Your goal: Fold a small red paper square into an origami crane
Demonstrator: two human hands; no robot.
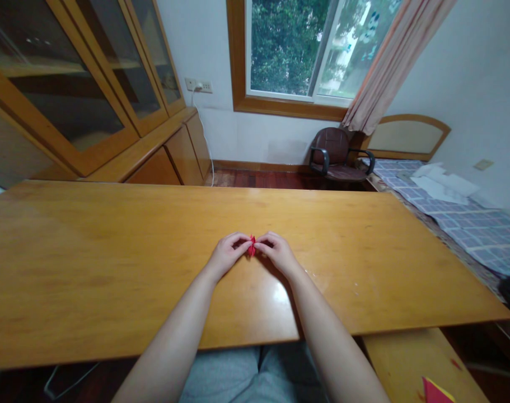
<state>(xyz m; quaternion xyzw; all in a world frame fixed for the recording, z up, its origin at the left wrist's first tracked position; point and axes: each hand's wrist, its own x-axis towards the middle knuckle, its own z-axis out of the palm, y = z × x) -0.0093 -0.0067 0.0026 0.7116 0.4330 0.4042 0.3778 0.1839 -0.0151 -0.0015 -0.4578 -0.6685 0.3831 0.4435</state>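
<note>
A small piece of folded red paper (pixel 252 246) sits at the middle of the wooden table (pixel 90 263), pinched from both sides. My left hand (pixel 227 254) grips its left side with curled fingers. My right hand (pixel 276 252) grips its right side the same way. Both hands rest on the tabletop with the fingertips meeting at the paper. Most of the paper is hidden by the fingers.
A glass-fronted wooden cabinet (pixel 90 95) stands along the left wall. A dark office chair (pixel 336 157) sits under the window. A bed with a checked cover (pixel 468 224) lies at the right. A low wooden bench (pixel 418 364) with red paper (pixel 435 390) is at the lower right.
</note>
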